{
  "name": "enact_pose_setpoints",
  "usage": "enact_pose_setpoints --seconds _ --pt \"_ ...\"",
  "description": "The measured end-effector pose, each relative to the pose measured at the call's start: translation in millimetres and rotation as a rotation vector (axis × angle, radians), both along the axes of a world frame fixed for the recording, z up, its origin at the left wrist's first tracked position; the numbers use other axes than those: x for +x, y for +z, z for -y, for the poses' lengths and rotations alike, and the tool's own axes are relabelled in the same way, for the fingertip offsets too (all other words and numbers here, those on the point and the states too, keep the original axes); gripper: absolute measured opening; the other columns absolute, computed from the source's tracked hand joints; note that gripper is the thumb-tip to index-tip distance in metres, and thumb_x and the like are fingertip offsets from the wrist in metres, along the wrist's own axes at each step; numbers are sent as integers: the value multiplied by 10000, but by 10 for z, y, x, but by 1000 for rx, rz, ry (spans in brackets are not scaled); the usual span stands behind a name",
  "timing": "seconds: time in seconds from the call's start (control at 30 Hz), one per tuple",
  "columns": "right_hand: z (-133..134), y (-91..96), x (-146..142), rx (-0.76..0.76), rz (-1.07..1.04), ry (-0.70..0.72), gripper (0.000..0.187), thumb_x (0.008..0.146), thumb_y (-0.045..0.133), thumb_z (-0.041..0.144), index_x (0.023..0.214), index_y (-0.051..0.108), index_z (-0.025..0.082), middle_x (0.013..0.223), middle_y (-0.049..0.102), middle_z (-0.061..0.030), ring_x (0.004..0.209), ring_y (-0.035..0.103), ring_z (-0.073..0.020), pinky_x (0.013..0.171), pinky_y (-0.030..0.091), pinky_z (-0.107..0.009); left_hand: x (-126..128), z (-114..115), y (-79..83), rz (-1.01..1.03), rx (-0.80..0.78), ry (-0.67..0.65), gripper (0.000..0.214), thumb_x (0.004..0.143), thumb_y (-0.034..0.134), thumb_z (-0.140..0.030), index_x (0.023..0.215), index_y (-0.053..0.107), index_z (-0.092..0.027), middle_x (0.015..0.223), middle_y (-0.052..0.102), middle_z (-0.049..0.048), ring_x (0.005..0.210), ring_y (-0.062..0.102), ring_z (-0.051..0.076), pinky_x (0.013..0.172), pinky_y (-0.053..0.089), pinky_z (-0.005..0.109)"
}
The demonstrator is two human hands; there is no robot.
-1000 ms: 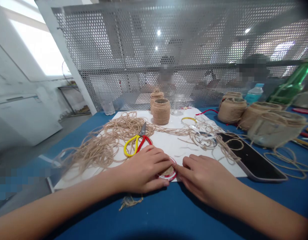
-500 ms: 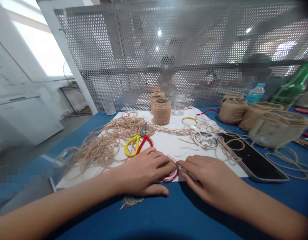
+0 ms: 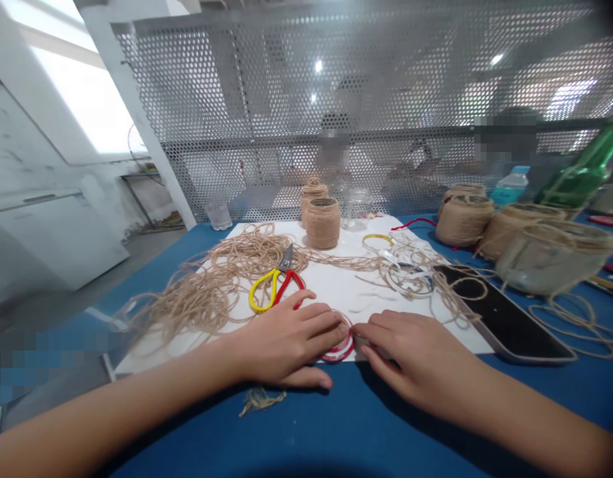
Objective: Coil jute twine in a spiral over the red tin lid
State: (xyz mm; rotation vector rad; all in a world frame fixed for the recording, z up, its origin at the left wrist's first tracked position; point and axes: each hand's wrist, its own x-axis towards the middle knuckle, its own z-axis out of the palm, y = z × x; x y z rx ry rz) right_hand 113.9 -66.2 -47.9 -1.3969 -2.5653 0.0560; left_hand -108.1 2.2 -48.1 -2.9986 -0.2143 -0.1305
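Observation:
A red-and-white ring that looks like a roll of tape (image 3: 339,352) lies flat at the paper's front edge. My left hand (image 3: 291,342) rests palm down with its fingers stretched over the roll's left part, thumb held apart on the blue table. At the roll's right rim, my right hand (image 3: 410,352) touches with its index fingertip; its thumb sits a little lower, apart from the index finger. I see nothing held in it. Just beyond my left hand lie scissors (image 3: 281,282) with yellow and red handles, blades pointing away.
Tangled jute twine (image 3: 211,285) covers the left of the white paper (image 3: 336,279). Twine-wrapped jars (image 3: 322,224) stand behind. On the right are a phone (image 3: 505,315), a partly wrapped glass jar (image 3: 550,262) and a green bottle (image 3: 580,169). A perforated metal screen (image 3: 267,119) closes the back.
My left fingertips have drawn back slightly to the left, showing more of the roll. The right hand is almost where it was, its index fingertip slightly lower.

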Motion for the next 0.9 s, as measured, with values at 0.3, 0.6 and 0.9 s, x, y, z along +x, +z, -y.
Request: enact_pose_setpoints --seconds 0.3,0.6,0.9 --pt "-2 -5 16 21 7 14 227 906 380 218 913 607 201 789 596 -21 726 510 -163 653 316 -295 -14 4 20 28 -59 -60 566 929 293 -551 1264 437 -119 1182 556 143 1063 468 261 953 308 404" --pt "52 25 3 0 -41 20 217 907 391 212 889 607 199 789 589 -18 724 509 -157 649 329 -291 -9 102 55 93 -104 97 475 919 395 -479 1305 408 -202 1233 526 114 1099 462 256 1024 223 460" --pt "16 27 21 -25 -53 44 232 906 396 193 972 618 215 825 592 -20 789 524 -165 738 346 -319 -41 29 35 86 -295 228 805 741 561 -279 1430 161 -161 1390 395 122 1236 383 274 1073 215 466"
